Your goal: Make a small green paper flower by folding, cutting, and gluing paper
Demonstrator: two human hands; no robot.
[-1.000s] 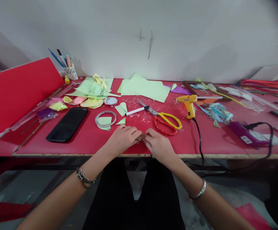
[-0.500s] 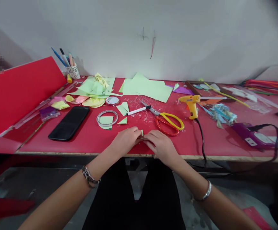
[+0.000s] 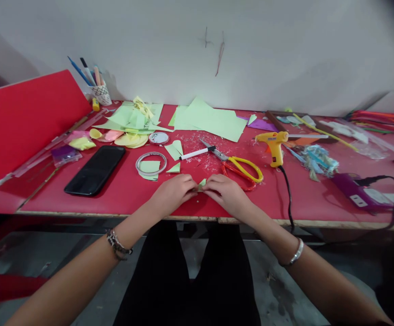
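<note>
A small piece of light green paper (image 3: 201,184) shows between my two hands, just above the table near its front edge. My left hand (image 3: 175,191) pinches it from the left, fingers closed. From the right, my right hand (image 3: 224,192) pinches its other side. My fingers cover most of the paper. Beyond my hands lie a white marker (image 3: 197,153) with a black cap and scissors (image 3: 240,168) with yellow and red handles. Cut green pieces (image 3: 174,168) and a roll of clear tape (image 3: 151,164) lie to the left of them.
A black phone (image 3: 95,170) lies at left, below a pen cup (image 3: 101,93) and a red board (image 3: 30,122). Green sheets (image 3: 212,120) are at the back. To the right are a yellow glue gun (image 3: 274,147) with a black cord and a purple power strip (image 3: 359,194).
My hands have drawn slightly apart, and more of the green paper shows between the fingertips. The whole view has shifted a little.
</note>
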